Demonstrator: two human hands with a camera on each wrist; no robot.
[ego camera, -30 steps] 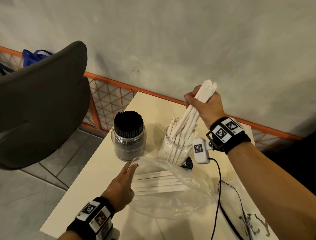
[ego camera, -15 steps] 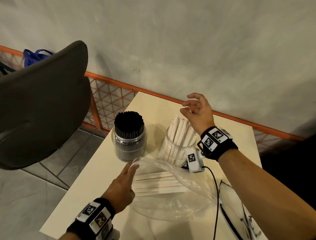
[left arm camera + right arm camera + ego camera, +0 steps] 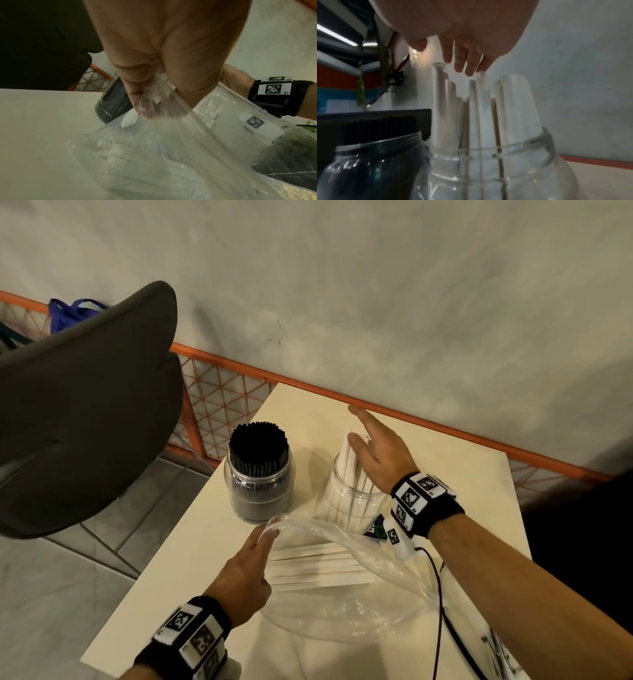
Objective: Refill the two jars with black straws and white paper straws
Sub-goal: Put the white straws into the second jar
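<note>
**Two jars side by side, one hand flat over the white straws**

The jar of white paper straws (image 3: pixel 349 501) stands toward the far end of the cream table (image 3: pixel 212 546), and I place everything else from it. It is clear plastic, and its white paper straws (image 3: pixel 347 460) stand upright and poke out of the mouth at uneven heights, as the right wrist view shows (image 3: pixel 477 115). Just to its left, close but apart, stands the second jar (image 3: pixel 258 491) — also clear, packed tight with black straws (image 3: pixel 257 440) whose tops form a level round bundle. Two jars, then, both upright.

In front of the white-straw jar lies a clear plastic bag (image 3: pixel 342 604) on the table, with more white paper straws (image 3: pixel 318 570) lying flat inside it in a loose stack; I cannot count them exactly.

The right hand (image 3: pixel 380 453) hangs over the white-straw jar with its fingers (image 3: pixel 462 63) straight and close together, the tips at or just above the tallest straw ends; whether they touch, I cannot tell. It holds nothing.

The left hand (image 3: pixel 246 573), nearer than the jar and to its left, pinches the bag's rim between thumb and fingers (image 3: pixel 137 94) — lifting the mouth up off the table.

Left of the black-straw jar, beyond the table, a dark chair back (image 3: pixel 85 412) fills the view; an orange railing (image 3: pixel 428 422) runs behind the jars along a grey wall (image 3: pixel 376 285).
</note>
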